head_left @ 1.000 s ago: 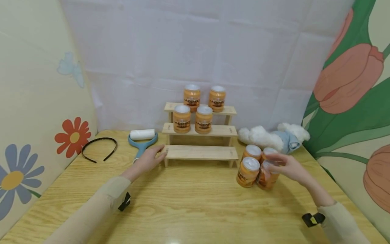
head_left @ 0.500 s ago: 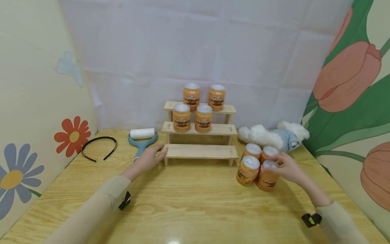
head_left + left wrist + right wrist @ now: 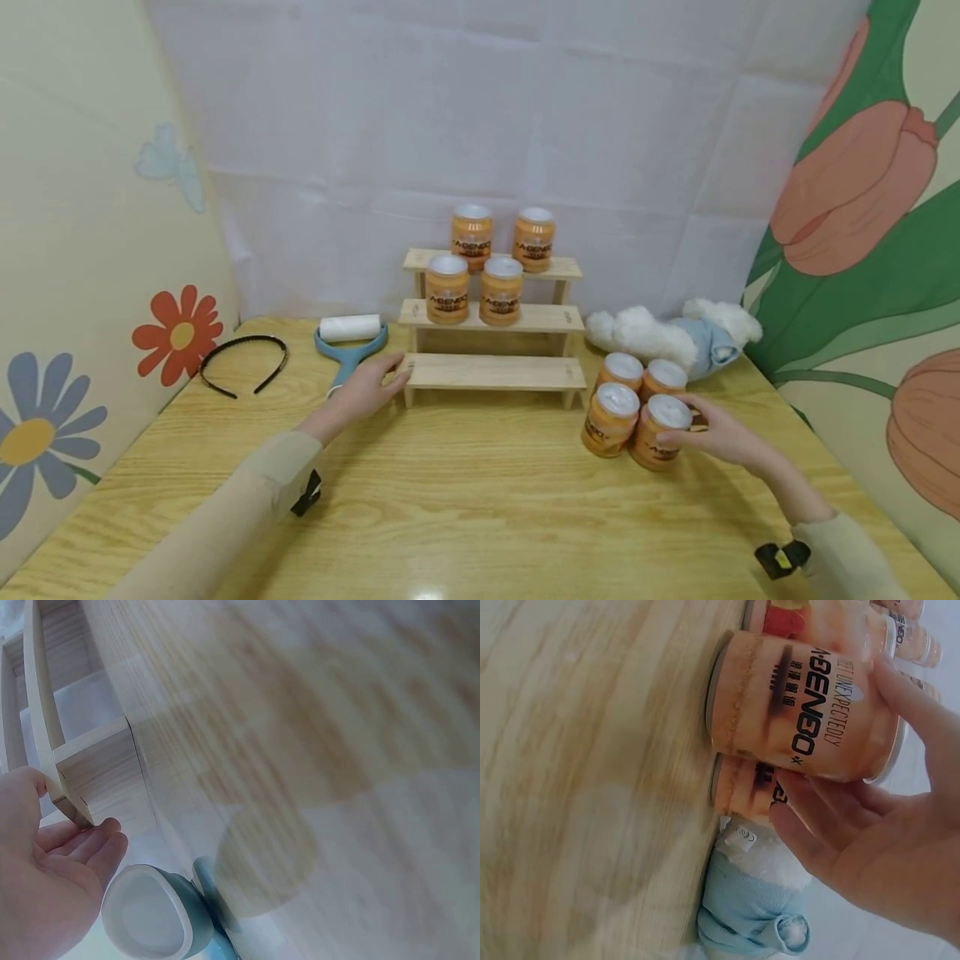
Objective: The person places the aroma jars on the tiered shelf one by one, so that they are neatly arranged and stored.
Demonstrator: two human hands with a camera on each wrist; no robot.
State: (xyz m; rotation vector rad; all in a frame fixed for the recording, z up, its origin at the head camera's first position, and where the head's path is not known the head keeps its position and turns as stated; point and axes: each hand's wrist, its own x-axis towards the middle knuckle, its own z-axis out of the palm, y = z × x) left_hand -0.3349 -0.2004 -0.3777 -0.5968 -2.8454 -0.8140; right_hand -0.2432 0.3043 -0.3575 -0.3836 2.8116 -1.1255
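Observation:
Orange cans with silvery lids stand close together on the table [image 3: 465, 500], right of a three-step wooden shelf [image 3: 495, 373]. My right hand [image 3: 720, 433] holds the front right can [image 3: 658, 433] from its right side. In the right wrist view, the thumb lies along that can [image 3: 810, 712] and the fingers reach round behind it. Left of it stands another can [image 3: 611, 421], with more behind. My left hand [image 3: 363, 390] holds the left end of the lowest step. In the left wrist view, the thumb is on the board's end [image 3: 71, 810] and the fingers are below it.
Two cans stand on the middle step [image 3: 543, 317] and two on the top step [image 3: 566, 268]. A blue lint roller [image 3: 350, 342] and black headband [image 3: 243, 343] lie left. A white plush toy [image 3: 652, 337] in blue cloth lies behind the right cans.
My right hand has moved from over the front right can's lid down to its right side. That can has turned, its label coming to the front. The left hand stays on the shelf.

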